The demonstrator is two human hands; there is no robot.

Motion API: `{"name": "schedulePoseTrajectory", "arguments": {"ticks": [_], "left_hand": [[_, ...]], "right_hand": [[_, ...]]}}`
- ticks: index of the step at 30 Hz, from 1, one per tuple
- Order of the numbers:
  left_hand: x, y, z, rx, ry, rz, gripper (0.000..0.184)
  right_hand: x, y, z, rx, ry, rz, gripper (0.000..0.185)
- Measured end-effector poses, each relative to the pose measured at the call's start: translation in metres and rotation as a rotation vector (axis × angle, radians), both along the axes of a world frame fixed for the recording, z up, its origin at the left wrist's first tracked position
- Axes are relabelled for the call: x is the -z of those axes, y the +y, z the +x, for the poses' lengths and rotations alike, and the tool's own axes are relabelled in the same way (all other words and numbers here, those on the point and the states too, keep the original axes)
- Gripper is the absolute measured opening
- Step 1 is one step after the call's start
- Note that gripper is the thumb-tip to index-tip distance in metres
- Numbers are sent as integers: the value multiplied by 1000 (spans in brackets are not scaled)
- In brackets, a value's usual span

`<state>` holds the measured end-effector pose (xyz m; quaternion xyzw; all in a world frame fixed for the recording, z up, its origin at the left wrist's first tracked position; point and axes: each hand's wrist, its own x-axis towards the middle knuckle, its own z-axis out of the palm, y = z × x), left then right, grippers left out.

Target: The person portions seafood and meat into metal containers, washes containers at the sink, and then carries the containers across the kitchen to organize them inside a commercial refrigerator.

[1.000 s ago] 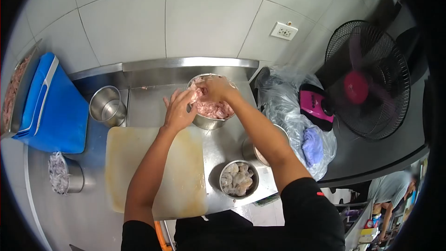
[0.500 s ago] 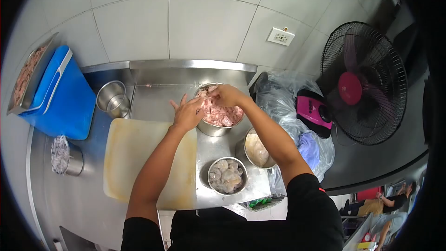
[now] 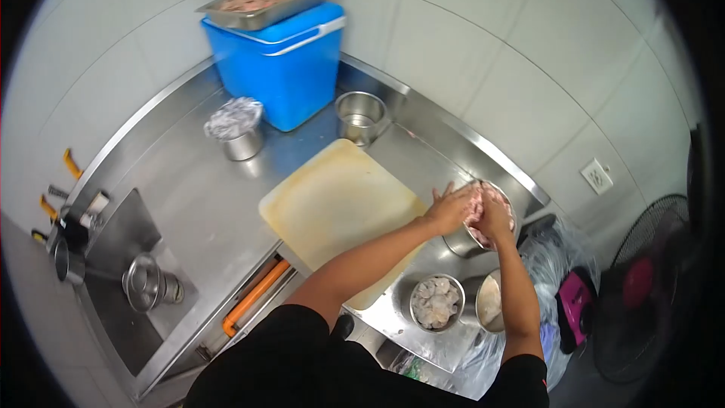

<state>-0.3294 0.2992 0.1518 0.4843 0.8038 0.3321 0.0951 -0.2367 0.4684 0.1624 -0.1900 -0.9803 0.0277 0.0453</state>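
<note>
the fingers of the left hand [image 3: 449,213] are partly spread, at the near left side of the raw meat [image 3: 476,217]; if they pinch some of it, i cannot tell. the fingers of the right hand [image 3: 495,219] go down into the same meat and are mostly covered, so i cannot say if they are clenched or loose. the meat is in a steel pot [image 3: 461,245], to the right of the cutting board [image 3: 340,200]. to the lower right of this board are a steel bowl with pale pieces [image 3: 436,302] and a second pot with pale content [image 3: 489,301]. beyond the board stands a blue cooler [image 3: 276,64].

if both hands push to one side, the pot could slide on the smooth table [image 3: 204,193], or some meat could come over the rim. the right forearm [image 3: 521,295] passes above the second pot, so a low elbow could knock it.

the inside of the meat pot is largely hidden by the hands. the fan [image 3: 638,279] is dark and cut by the view edge, and what the pale pieces are is not clear.
</note>
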Motion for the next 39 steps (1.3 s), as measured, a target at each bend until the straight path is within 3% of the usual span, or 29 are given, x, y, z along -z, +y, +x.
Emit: {"name": "schedulePoseTrajectory", "arguments": {"ticks": [2, 4, 6, 8, 9, 10, 11, 14, 15, 16, 18, 19, 20, 23, 26, 28, 30, 33, 35, 36, 38, 39], "left_hand": [[-18, -33, 4, 63, -94, 273, 54], [-34, -80, -1, -2, -23, 357, 50], [-48, -151, -13, -19, -47, 667, 45], [-47, -239, -29, -216, 153, 701, 45], [-46, -289, -36, -362, 192, 713, 44], [-50, -345, -37, -503, 73, 728, 42], [-40, -397, -43, -638, 66, 844, 38], [-4, -573, -51, -1092, 129, 834, 38], [21, -634, -59, -1176, 193, 861, 39], [36, -688, -61, -1345, 71, 909, 35], [58, -782, -63, -1504, -111, 1129, 23], [75, -825, -66, -1562, -196, 1129, 21], [79, -852, -66, -1574, -208, 1130, 21], [100, -923, -83, -1564, -568, 1161, 28], [128, -964, -129, -1473, -727, 1267, 28], [116, -974, -154, -1454, -806, 1422, 28], [104, -999, -173, -1183, -831, 1642, 26], [61, -1011, -156, -1134, -855, 1698, 23], [52, -1014, -130, -1423, -861, 1039, 30], [54, -1017, -114, -1433, -863, 1029, 30], [60, -1013, -83, -1391, -874, 760, 22], [82, -1025, -69, -1273, -920, 941, 23]], "right_hand": [[-6, -3, -3, 18, -16, -62, 97], [-7, -2, -2, 36, -38, -129, 96], [5, 16, -1, -170, 71, 4, 92], [6, 40, -1, -365, 86, -50, 86], [-9, 54, -5, -255, -121, -238, 80], [-30, 39, -1, -282, -98, -244, 70], [-55, 18, 3, -309, -75, -248, 59], [-108, -52, -27, -174, 2, -63, 27], [-116, -85, -41, -247, 144, -399, 23], [-115, -115, -54, -296, 264, -739, 19], [-115, -212, -88, -504, 263, -750, 12], [-118, -267, -100, -627, 200, -692, 17], [-119, -333, -110, -699, 192, -687, 19], [-78, -495, -146, -930, 46, -815, 34], [-35, -639, -169, -972, -151, -974, 33], [5, -717, -181, -1094, -219, -1092, 34], [20, -786, -186, -1108, -353, -1148, 39], [34, -869, -196, -885, -561, -1426, 43], [41, -923, -203, -782, -619, -1627, 39], [43, -951, -207, -731, -657, -1724, 34], [65, -1011, -215, -633, -744, -2106, 24], [94, -1043, -224, -688, -793, -2347, 26]]}}
